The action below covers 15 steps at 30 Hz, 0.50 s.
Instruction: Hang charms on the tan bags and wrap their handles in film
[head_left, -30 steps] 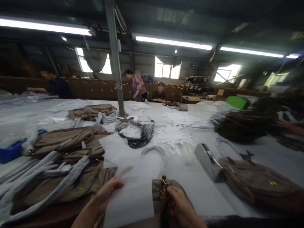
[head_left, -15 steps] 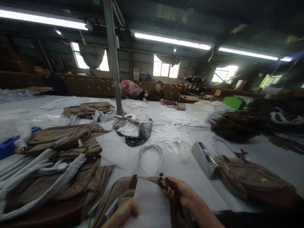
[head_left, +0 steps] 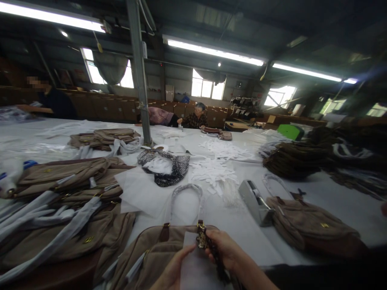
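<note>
One head view is on record, and we report from it alone. At the near edge of the white tabletop (head_left: 332, 193) lies a tan handbag (head_left: 151, 249), flat, with its wrapped handle (head_left: 186, 193) looped away from the person. We note a white sheet (head_left: 193, 268) lying against the front of this bag. The left hand (head_left: 173, 270) grips the sheet's left edge, thumb on top and fingers closed beneath. The right hand (head_left: 225, 251) is closed around a gold chain fitting (head_left: 201, 239) at the bag's top edge, just beside the base of the handle. A dark strap runs down from that fitting under the palm. The two hands are near each other, with the sheet between them.

To the left we find a spread stack of tan handbags (head_left: 60, 189), their straps sleeved in white wrapping. A loose white sheet of tissue (head_left: 136, 189) lies between that stack and the handle. To the right stands a grey tape dispenser (head_left: 254, 201), touching a further tan handbag (head_left: 308, 225). Beyond the handle sits a dark patterned pouch (head_left: 178, 169) with white material in it, and beside it lie scattered white paper pieces (head_left: 214, 171). A steel post (head_left: 139, 72) rises from the tabletop behind them. A heap of dark bags (head_left: 296, 159) occupies the far right. Other people (head_left: 198, 117) work at the far side, well apart from the person's hands.
</note>
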{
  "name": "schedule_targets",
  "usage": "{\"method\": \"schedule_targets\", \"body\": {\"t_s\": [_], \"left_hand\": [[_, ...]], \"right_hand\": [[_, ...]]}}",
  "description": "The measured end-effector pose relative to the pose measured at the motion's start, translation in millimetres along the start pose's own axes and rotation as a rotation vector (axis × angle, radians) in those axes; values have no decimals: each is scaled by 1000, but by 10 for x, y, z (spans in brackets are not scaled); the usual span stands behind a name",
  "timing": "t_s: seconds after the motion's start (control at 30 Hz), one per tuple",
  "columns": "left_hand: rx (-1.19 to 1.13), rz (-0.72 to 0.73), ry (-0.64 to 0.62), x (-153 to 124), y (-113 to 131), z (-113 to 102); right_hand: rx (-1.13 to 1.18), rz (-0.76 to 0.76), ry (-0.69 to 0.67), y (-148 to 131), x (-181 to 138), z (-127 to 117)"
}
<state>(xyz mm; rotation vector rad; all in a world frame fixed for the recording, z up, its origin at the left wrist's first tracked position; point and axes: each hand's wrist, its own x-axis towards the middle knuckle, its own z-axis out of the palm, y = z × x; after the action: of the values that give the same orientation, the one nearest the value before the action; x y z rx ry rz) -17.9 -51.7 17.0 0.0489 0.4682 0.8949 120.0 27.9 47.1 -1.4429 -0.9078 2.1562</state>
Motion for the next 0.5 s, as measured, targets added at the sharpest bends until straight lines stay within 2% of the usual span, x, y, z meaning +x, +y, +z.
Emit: {"method": "schedule_targets", "body": {"t_s": [0.1,0.2,0.3,0.5], "left_hand": [[-93,-39,-60,70,-13,30],[-115,-14,9,152,-49,-54],[-82,12,55,203,-30,-110],[64,24,25,263,129,-38]], "right_hand": [[-9,-62,15,95,32,-13],[-7,-89,41,140,60,-34],[-26,-105,29,141,65,-45],[-61,-129,12,106,17,-53]]}}
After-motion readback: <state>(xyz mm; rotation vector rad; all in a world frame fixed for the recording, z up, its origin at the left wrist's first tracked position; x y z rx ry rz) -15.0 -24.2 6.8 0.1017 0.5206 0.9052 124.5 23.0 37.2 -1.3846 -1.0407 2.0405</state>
